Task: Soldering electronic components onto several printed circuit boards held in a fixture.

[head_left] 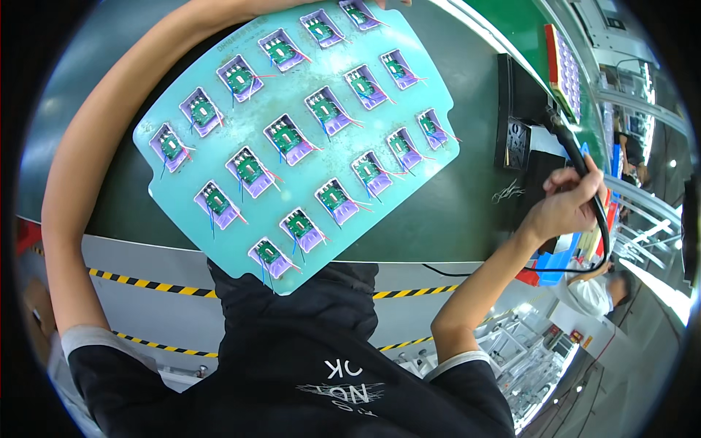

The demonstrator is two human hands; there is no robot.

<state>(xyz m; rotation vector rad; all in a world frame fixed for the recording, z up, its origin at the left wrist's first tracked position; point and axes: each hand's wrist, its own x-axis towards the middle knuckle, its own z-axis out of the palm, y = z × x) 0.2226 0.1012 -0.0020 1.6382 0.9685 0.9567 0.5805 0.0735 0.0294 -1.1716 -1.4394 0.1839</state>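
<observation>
A large turquoise tray (292,190) lies tilted across the dark green table, one corner overhanging its near edge. Rows of purple housings (298,151) fill its cutouts. Each holds a small green circuit board (285,136), with red and blue wires sticking out. My left arm reaches round the tray, and my left hand (281,4) is at its far edge, cut off by the picture's top; fingertips show at the tray's far corner. On the right, my right hand (566,201) is closed round the black handle of a soldering iron (573,146), its front end by a black holder.
A black box-like stand (515,142) is on the table's right, near loose solder wire pieces (509,191). A red-edged tray of purple parts (564,73) sits farther right. The iron's black cable (603,241) loops below my hand. Blue bins (556,263) and other people (588,292) are beyond.
</observation>
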